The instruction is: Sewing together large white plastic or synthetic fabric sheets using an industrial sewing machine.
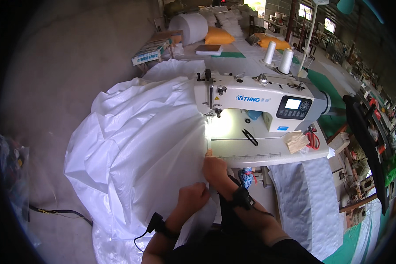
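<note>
A big, crumpled white plastic-like sheet (132,136) spreads left of the white sewing machine (251,94) and hangs down toward the floor. Its right edge runs up to the lit needle area. My left hand (193,197) is closed in a fist on the sheet near its lower right part. Just ahead and to the right, my right hand (214,169) is closed at the sheet's edge, its index finger pointing along the edge toward the needle. The undersides of both hands are hidden.
Black thread snips (250,137), red-handled scissors (313,141) and a brown paper piece (295,141) lie on the machine bed. Two white thread cones (286,60) stand behind. Another white sheet (307,204) hangs at right. Orange sacks (219,36) and a white roll (189,28) sit farther back.
</note>
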`<state>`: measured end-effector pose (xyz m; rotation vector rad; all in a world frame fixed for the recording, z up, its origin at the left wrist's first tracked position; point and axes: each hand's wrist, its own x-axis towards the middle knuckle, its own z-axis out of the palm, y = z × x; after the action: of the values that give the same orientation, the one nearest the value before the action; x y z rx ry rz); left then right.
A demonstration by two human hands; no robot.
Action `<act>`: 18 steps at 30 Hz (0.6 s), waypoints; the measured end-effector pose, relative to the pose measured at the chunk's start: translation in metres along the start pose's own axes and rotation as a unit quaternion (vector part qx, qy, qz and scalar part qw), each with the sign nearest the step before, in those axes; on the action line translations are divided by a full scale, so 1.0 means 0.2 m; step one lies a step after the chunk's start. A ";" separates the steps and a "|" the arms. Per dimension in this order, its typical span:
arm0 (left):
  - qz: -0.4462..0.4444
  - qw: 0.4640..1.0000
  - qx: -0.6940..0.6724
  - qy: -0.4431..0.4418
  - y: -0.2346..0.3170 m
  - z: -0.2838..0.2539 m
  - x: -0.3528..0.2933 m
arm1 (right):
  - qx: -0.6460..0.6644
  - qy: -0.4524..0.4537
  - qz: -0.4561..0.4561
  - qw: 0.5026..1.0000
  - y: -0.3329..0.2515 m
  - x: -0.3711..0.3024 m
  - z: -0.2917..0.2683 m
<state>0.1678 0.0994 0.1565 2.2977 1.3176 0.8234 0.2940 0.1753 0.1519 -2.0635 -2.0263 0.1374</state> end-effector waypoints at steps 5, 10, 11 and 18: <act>0.015 0.999 -0.019 0.039 -0.04 0.00 0.11 | 0.015 -0.018 0.003 1.000 0.02 0.10 0.01; 0.027 0.993 0.100 0.063 -0.25 -0.13 0.11 | -0.007 -0.017 -0.010 1.000 0.06 0.21 0.00; 0.040 0.982 0.141 0.122 -0.31 -0.18 0.11 | -0.016 -0.009 -0.025 1.000 0.07 0.23 0.00; -0.213 0.926 0.303 0.072 -0.71 -0.44 0.22 | -0.026 0.035 -0.047 0.998 0.10 0.42 0.04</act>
<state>0.0358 0.2103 0.1568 2.2357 2.2939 0.4828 0.3145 0.2592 0.1488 -1.9700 -2.0996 -0.0038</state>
